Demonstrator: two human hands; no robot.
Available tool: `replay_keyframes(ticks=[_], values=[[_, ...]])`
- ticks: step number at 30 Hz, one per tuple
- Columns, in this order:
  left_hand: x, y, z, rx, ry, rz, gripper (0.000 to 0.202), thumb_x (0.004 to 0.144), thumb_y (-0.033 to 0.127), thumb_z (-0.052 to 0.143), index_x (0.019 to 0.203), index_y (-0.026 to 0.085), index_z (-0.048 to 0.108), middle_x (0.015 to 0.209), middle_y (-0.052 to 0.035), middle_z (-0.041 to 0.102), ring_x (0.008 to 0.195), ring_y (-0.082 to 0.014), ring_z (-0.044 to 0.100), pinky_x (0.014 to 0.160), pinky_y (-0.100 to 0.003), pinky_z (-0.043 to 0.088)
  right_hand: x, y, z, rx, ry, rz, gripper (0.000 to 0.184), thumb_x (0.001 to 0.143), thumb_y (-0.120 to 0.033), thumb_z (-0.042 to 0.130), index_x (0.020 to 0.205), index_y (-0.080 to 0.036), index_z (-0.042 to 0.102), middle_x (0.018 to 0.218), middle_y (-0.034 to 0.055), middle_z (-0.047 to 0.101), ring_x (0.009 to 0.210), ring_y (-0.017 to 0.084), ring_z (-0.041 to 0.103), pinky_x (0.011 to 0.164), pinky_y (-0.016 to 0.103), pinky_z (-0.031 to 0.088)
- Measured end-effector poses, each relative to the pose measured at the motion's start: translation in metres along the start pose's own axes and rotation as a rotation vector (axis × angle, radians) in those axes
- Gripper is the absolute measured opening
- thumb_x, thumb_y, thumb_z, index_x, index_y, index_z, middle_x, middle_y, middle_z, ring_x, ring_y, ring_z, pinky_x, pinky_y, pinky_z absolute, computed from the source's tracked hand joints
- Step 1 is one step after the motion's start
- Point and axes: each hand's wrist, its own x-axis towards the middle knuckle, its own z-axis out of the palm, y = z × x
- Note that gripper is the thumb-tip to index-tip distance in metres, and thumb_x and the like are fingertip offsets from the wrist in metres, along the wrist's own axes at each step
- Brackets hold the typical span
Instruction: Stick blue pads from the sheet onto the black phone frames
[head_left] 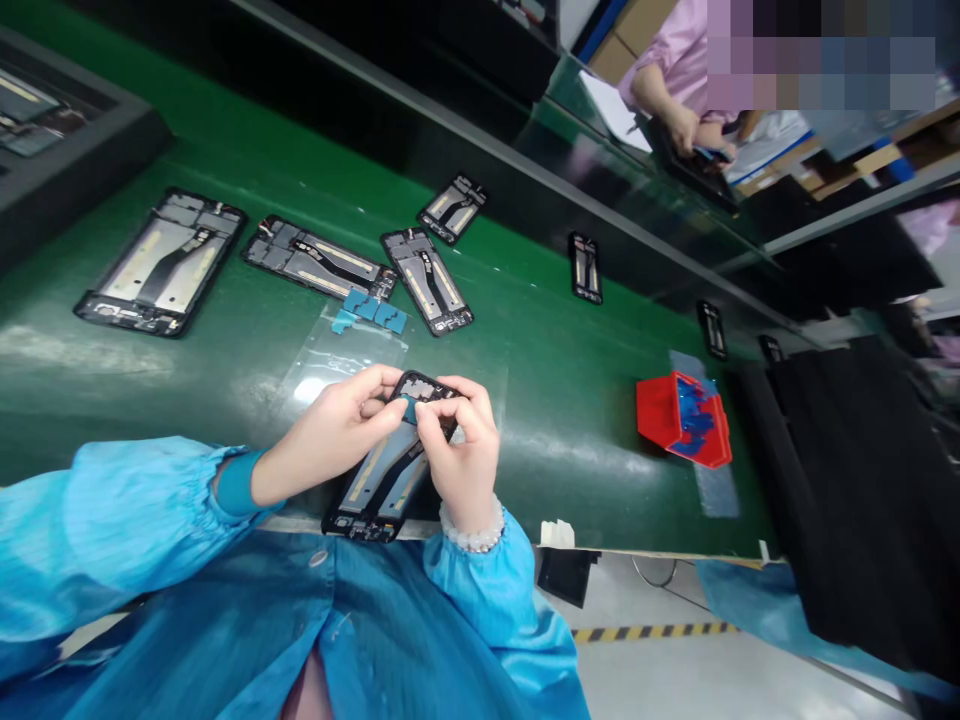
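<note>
I hold a black phone frame (379, 480) over the near edge of the green belt (525, 380). My left hand (337, 430) grips its upper left side, fingers curled round it. My right hand (465, 450) is closed on its upper right end, thumb and forefinger pinching a small blue piece against the frame's top. A clear film sheet (330, 350) carrying several blue stickers (371, 310) lies on the belt just beyond my hands.
Several more phone frames (161, 262) lie in a row along the belt. A red bin (679, 415) with blue pieces stands to the right. A dark tray (60, 130) sits at far left. Another person's hands (686, 125) work across the line.
</note>
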Motion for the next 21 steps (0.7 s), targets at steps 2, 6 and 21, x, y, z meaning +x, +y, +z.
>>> replay_keyframes(ticks=[2,6,21], values=[[-0.001,0.000,0.000,0.002,0.010,0.008,0.021,0.084,0.030,0.053,0.102,0.019,0.056,0.079,0.0018,0.068,0.065,-0.0113,0.063,0.052,-0.016,0.046,-0.001,-0.001,0.002,-0.018,0.023,-0.029,0.013,0.081,-0.020,0.060,0.068,-0.018,0.059,0.099,0.0072,0.061,0.099,0.018,0.059,0.086,0.036,0.047],[-0.002,0.001,0.001,0.019,0.039,0.043,0.019,0.084,0.029,0.053,0.101,0.020,0.056,0.071,0.0046,0.063,0.058,-0.0089,0.060,0.045,-0.014,0.041,-0.005,-0.001,0.006,-0.068,0.059,-0.096,0.014,0.083,-0.020,0.056,0.069,-0.019,0.057,0.100,0.0079,0.060,0.103,0.019,0.058,0.084,0.037,0.049],[-0.006,0.010,0.001,0.048,0.058,0.052,0.023,0.085,0.030,0.051,0.104,0.017,0.055,0.075,0.0015,0.066,0.058,-0.0097,0.061,0.047,-0.015,0.044,-0.001,-0.004,0.008,0.122,0.064,0.260,0.064,0.072,-0.031,0.068,0.126,-0.020,0.036,0.136,0.0168,0.041,0.111,0.020,0.056,0.083,0.033,0.053]])
